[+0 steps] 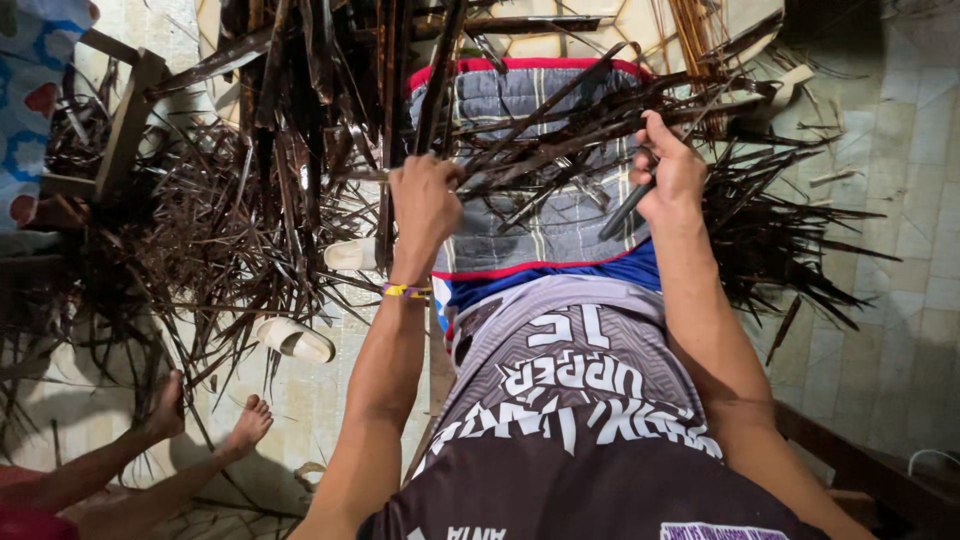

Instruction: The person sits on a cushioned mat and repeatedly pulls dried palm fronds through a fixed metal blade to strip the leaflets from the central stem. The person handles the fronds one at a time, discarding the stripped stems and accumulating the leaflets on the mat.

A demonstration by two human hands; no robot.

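I sit with a grey plaid cloth (520, 225) with a red edge spread over my lap. My left hand (422, 205) is closed around a thin dark leaf strip (385, 225) that stands nearly upright at the cloth's left edge. My right hand (668, 175) grips a dark-handled knife (625, 210) and presses against a bundle of dark brown dried leaf strips (560, 135) lying across the cloth. A yellow and purple band circles my left wrist (406, 291).
A large heap of dark leaf strips (230, 210) covers the tiled floor on the left, with more (780, 220) on the right. Pale sandals (295, 340) lie among them. Another person's bare feet (210, 420) rest at the lower left. A wooden frame (125, 125) stands at the upper left.
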